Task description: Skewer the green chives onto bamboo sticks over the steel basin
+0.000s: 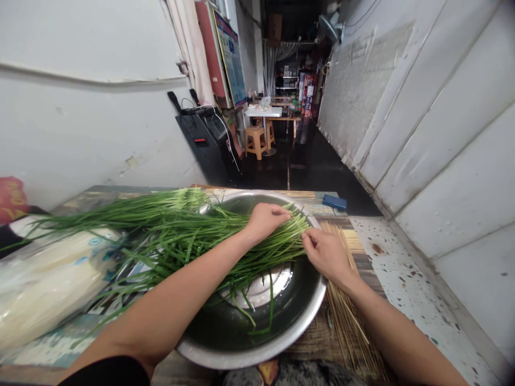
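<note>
A thick bunch of garlic chives [213, 238] lies across a wide steel basin [316, 308], cut ends to the right and leaves trailing over the left rim. My left hand [267, 221] is over the pale stems, thumb and fingers pinched at the chives near their ends. At the right rim my right hand [325, 253] pinches the tips of the stems. A few loose green blades hang down inside the basin. Behind the bunch, a second bundle of chives [161, 205] rests on the table, its pale ends against the basin's far left side.
Thin wooden skewers [354, 321] lie right of the basin. A blue case [334, 202] sits at the table's far edge. On the left is a clear plastic bag with pale contents [60, 284]. Farther off stand a black speaker-like box [207, 139] and orange stools [255, 140].
</note>
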Demonstrator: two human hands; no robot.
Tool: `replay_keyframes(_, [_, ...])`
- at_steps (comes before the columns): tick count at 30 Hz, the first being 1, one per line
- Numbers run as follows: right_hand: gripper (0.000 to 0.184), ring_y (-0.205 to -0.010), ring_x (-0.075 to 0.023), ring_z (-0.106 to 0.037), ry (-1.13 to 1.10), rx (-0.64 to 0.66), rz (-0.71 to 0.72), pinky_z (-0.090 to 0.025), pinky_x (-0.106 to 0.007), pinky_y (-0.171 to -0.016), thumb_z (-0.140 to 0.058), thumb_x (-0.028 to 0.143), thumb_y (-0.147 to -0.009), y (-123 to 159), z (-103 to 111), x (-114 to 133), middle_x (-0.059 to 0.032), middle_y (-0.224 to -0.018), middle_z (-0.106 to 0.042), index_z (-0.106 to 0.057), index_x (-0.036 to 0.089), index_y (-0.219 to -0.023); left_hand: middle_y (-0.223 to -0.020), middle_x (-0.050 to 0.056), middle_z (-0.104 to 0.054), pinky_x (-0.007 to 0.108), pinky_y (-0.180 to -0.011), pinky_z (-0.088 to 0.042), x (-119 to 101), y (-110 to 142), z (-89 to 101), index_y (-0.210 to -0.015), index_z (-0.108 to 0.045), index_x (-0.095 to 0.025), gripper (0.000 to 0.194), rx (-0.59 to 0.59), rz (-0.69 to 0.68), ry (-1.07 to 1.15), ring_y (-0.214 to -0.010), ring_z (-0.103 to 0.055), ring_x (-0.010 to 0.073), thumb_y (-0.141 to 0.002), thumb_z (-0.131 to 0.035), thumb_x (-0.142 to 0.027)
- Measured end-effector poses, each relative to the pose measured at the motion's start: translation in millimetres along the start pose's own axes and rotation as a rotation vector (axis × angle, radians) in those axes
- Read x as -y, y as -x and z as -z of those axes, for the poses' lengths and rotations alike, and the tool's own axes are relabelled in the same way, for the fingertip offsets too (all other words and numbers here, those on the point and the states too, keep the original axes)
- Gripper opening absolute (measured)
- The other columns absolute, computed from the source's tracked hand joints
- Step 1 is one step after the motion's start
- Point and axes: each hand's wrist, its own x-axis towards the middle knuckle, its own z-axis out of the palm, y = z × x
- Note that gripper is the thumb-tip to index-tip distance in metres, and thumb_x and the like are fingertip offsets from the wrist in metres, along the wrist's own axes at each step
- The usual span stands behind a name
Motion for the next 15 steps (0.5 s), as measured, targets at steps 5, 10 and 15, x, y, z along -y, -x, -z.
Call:
replay_keyframes(5, [0.031,-0.044,-0.0099,-0.038,-0.007,-0.005,0.005,-0.021,-0.024,-0.049,-0.041,0.027,-0.085,0.3,-0.8,-1.1,0.0023,-0.047,-0.045,-0.042,0.019,-0.055,-0.08,0.006,-0.073,0.027,-0.073,-0.05,-1.5,0.2,0.4,-0.078,-0.074,-0.014,0.019,0.011,-0.01,-0.003,-0.076,-0.066,0.0181,-0.067,-0.068,-0.028])
replay_keyframes(10, [0.031,-0.045,-0.0101,-0.039,-0.005,-0.011,0.006,-0.021,-0.024,-0.049,-0.04,0.027,-0.085,0.4,-0.3,-1.1,0.0023,-0.047,-0.045,-0.042,0.019,-0.055,-0.081,0.006,-0.073,0.028,-0.074,-0.05,-1.9,0.1,0.4,-0.079,-0.074,-0.013,0.02,0.015,-0.004,-0.011,-0.077,-0.066,0.0186,-0.068,-0.067,-0.028])
replay_keyframes(15, [0.032,-0.045,-0.01,-0.037,-0.01,-0.005,-0.004,-0.021,-0.024,-0.049,-0.04,0.028,-0.085,0.3,-1.1,-1.0,0.0026,-0.047,-0.043,-0.038,0.019,-0.055,-0.082,0.006,-0.073,0.028,-0.075,-0.05,-2.3,0.2,0.8,-0.079,-0.074,-0.014,0.018,0.021,-0.005,-0.014,-0.078,-0.066,0.0188,-0.068,-0.067,-0.027])
